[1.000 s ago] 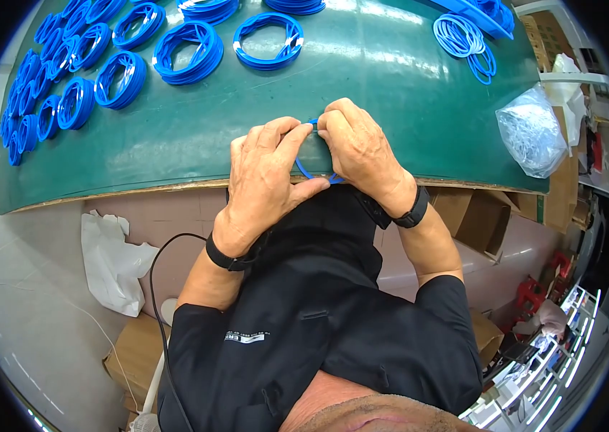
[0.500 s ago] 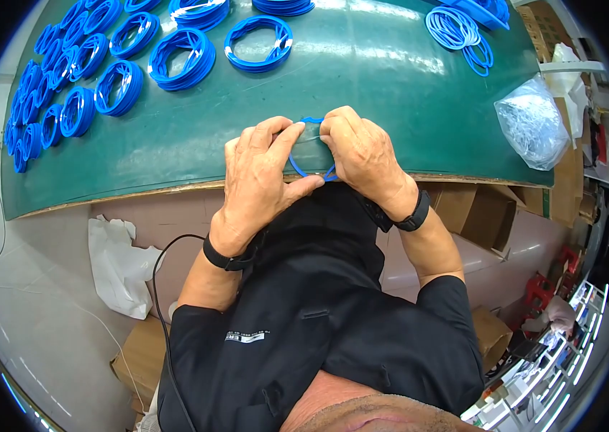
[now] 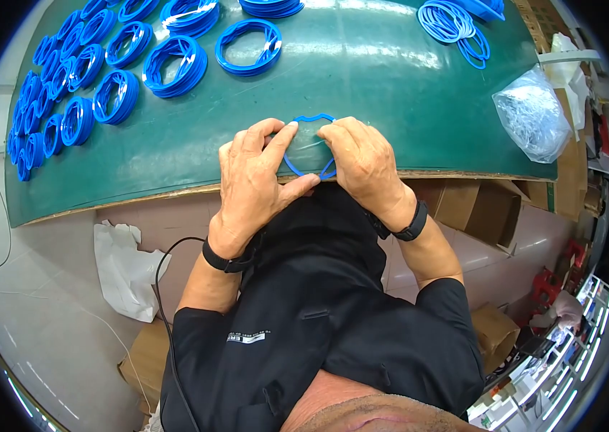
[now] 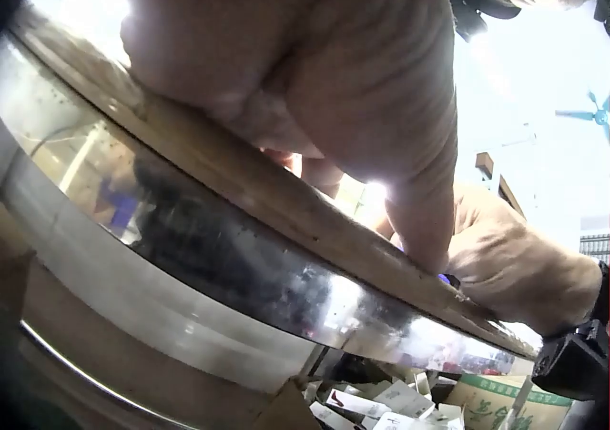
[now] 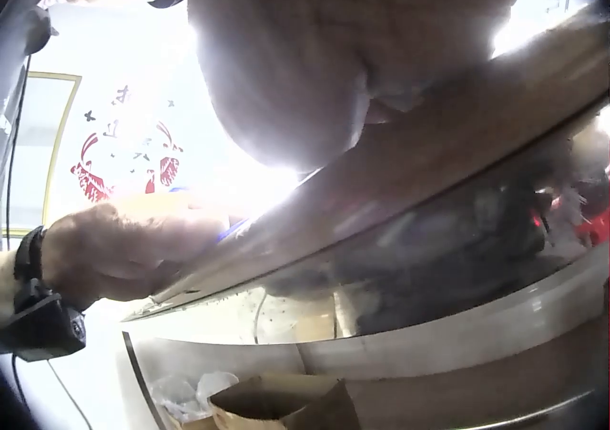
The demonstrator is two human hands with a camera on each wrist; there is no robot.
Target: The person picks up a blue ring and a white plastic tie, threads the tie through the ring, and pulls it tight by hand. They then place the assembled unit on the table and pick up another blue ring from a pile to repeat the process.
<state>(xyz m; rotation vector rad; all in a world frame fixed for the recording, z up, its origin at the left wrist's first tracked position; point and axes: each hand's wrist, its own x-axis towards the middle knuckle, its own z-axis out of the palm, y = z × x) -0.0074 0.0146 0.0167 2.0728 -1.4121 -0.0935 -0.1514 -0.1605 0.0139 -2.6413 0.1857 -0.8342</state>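
At the table's near edge, a loop of blue cord (image 3: 291, 165) lies between both hands in the head view. My left hand (image 3: 250, 169) holds its left side, index fingertip near the top of the loop and thumb at the bottom. From the right, my right hand (image 3: 364, 162) grips the cord with curled fingers and covers much of that side. A thin pale strand (image 3: 310, 145) crosses the loop towards the right fingertips. A wavy stretch of cord shows above the fingertips. In both wrist views the palms and the table edge hide most of the cord.
Many tied blue coils (image 3: 175, 66) stand in rows at the table's left and back. Loose lighter blue cord (image 3: 448, 25) lies at the back right beside a blue tray (image 3: 483, 9). A clear plastic bag (image 3: 532, 115) sits at the right edge. Cardboard boxes (image 3: 478, 216) are below.
The fingertips of the two hands have moved apart, so more of the blue loop and its wavy top shows. The left hand has shifted slightly left; the whole head view has tilted a little.
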